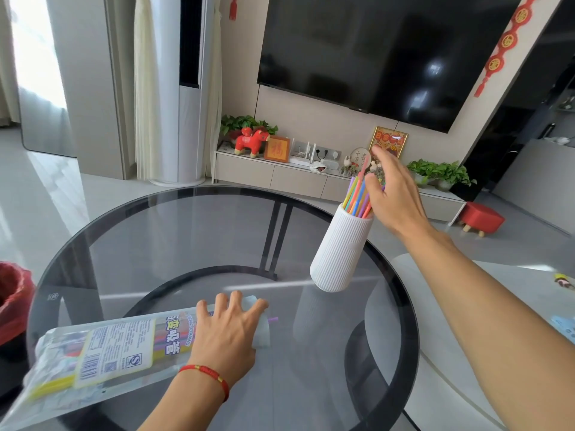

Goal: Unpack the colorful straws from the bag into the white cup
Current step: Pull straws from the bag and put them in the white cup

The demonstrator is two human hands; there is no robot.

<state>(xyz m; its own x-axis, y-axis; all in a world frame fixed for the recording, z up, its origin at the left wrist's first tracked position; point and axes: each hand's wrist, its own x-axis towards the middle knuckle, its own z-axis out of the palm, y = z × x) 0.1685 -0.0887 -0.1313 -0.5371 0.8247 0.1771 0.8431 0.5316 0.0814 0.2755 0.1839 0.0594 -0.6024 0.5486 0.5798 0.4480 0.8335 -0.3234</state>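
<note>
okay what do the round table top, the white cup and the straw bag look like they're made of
Table top: probably tinted glass, glossy; the frame shows through it and it reflects light.
White cup: matte, ribbed walls; plastic or ceramic, hard to tell which.
Straw bag: thin clear plastic film, crinkled and shiny, with a printed label; straws show through it.

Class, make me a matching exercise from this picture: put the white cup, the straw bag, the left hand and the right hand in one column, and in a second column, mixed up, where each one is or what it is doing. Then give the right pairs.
Column one
1. white cup
2. straw bag
3. left hand
4. right hand

Column two
A. lies flat on the glass table, near edge
B. raised beside the straws sticking up
C. stands upright, holding colourful straws
D. presses down on the bag's open end

Pairs: 1-C, 2-A, 3-D, 4-B
</note>
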